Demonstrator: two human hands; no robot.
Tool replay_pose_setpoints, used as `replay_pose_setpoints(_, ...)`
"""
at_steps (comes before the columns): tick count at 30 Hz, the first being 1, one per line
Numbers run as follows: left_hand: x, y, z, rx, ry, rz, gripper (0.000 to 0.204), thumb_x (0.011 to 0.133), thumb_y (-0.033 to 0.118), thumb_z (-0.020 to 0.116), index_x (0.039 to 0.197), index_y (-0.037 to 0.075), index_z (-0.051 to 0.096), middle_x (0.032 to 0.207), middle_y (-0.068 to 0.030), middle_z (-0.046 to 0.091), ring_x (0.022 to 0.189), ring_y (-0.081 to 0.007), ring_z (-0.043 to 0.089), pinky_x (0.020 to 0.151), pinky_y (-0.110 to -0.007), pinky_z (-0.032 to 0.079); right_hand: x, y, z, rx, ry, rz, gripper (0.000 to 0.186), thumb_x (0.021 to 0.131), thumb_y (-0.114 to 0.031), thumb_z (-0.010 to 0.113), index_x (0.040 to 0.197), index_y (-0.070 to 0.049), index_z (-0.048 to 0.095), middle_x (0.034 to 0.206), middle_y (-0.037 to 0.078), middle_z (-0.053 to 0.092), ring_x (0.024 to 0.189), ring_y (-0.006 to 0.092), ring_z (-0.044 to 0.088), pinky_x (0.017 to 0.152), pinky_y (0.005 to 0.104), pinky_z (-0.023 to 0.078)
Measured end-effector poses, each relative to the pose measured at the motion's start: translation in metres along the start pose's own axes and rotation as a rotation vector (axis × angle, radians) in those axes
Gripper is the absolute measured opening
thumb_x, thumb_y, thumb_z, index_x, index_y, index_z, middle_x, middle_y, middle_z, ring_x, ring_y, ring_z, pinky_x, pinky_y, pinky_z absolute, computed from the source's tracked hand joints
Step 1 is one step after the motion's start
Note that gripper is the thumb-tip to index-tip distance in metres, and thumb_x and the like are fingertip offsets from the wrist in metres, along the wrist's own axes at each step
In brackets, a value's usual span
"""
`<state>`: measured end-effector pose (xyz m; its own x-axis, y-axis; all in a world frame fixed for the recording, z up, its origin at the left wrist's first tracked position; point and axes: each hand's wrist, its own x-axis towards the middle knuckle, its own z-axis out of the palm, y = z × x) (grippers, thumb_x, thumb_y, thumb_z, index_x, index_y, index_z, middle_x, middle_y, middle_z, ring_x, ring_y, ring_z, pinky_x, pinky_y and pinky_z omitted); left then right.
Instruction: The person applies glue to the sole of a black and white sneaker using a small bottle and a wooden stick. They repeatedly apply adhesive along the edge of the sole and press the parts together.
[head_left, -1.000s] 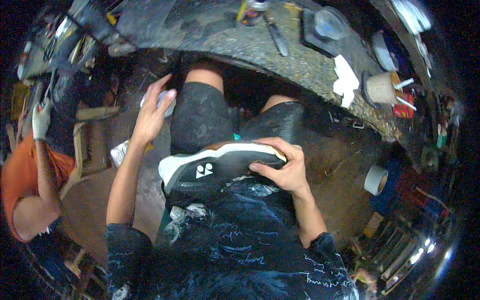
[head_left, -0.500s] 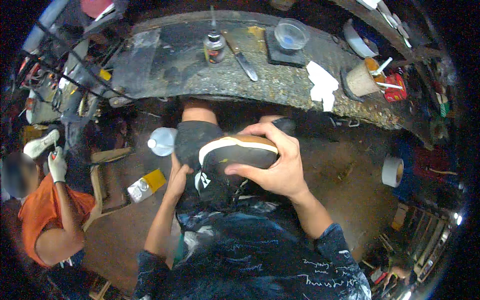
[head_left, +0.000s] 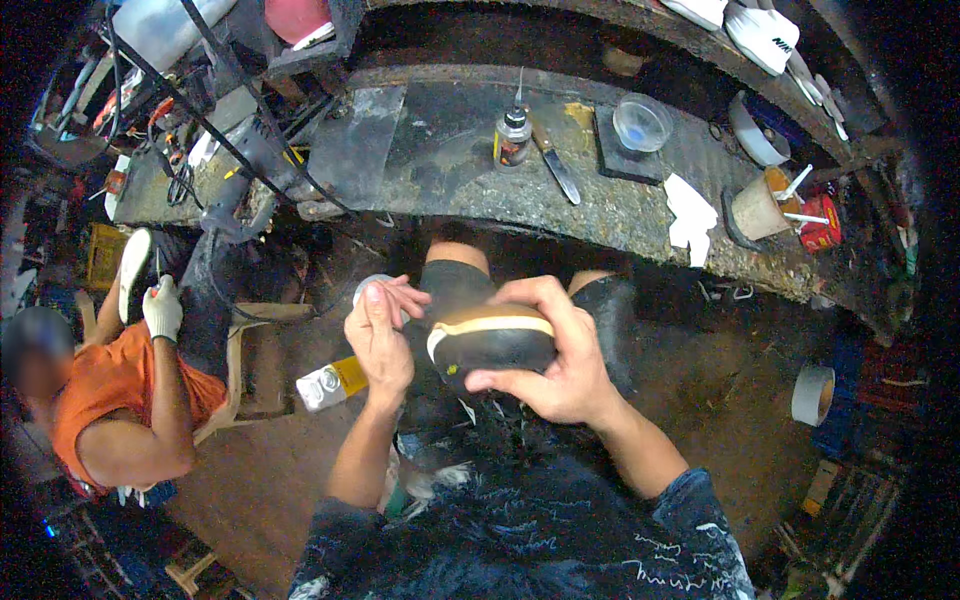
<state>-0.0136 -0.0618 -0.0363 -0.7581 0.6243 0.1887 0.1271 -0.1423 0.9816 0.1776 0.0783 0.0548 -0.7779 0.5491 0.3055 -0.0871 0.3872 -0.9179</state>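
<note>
A black shoe [head_left: 505,350] with a pale band along its sole edge is in my right hand [head_left: 575,365]. Its thumb presses the near side while the fingers wrap over the far side. My left hand [head_left: 382,335] is raised just left of the shoe, apart from it. That hand's fingers are stretched out toward the shoe, and I see nothing held in them. Part of the shoe is covered by the right hand. Beyond it, on the workbench [head_left: 440,150], stand a small dark bottle with a thin nozzle [head_left: 511,140] and a knife [head_left: 557,170] lying beside it.
On the bench are a clear bowl [head_left: 642,125] on a dark block, white paper [head_left: 688,215], a cup [head_left: 755,212] with white handles and a red container [head_left: 822,222]. A yellow-and-white can [head_left: 333,384] is by my left arm. A co-worker in orange [head_left: 130,410] sits at left.
My left hand has risen from beside my leg to next to the shoe, its fingers now extended. The right hand keeps its grip. The view has shifted left.
</note>
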Motion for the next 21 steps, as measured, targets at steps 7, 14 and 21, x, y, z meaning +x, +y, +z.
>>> replay_pose_setpoints(7, 0.024, 0.093, 0.027, 0.085, -0.515, -0.068, 0.049, 0.114, 0.036, 0.059, 0.142, -0.003, 0.067, 0.134, -0.0173, 0.073, 0.124, -0.028, 0.07, 0.11, -0.042, 0.052, -0.001, 0.025, 0.012, 0.106, -0.003, 0.245, 0.078, 0.084, -0.026, 0.099, 0.139, -0.003, 0.049, 0.123, 0.009, 0.068, 0.117, 0.0214, 0.069, 0.103, 0.0361, 0.054)
replay_pose_setpoints(14, 0.05, 0.078, 0.034, 0.113, -0.676, -0.132, 0.036, 0.114, 0.027, 0.06, 0.128, -0.001, 0.078, 0.127, -0.0152, 0.077, 0.121, -0.0275, 0.071, 0.109, -0.04, 0.052, 0.004, 0.046, 0.005, -0.034, -0.067, 0.241, 0.096, 0.085, -0.047, 0.095, 0.146, -0.004, 0.036, 0.133, 0.027, 0.071, 0.126, 0.0477, 0.071, 0.105, 0.0532, 0.058)
replay_pose_setpoints(21, 0.041, 0.1, 0.025, 0.343, -0.671, 0.004, 0.034, 0.114, 0.026, 0.058, 0.126, 0.001, 0.078, 0.116, -0.0153, 0.078, 0.111, -0.0313, 0.075, 0.1, -0.04, 0.055, -0.025, 0.033, -0.003, 0.137, -0.109, 0.23, 0.086, 0.09, -0.041, 0.091, 0.153, -0.003, 0.046, 0.138, 0.023, 0.068, 0.131, 0.0398, 0.068, 0.11, 0.0485, 0.053)
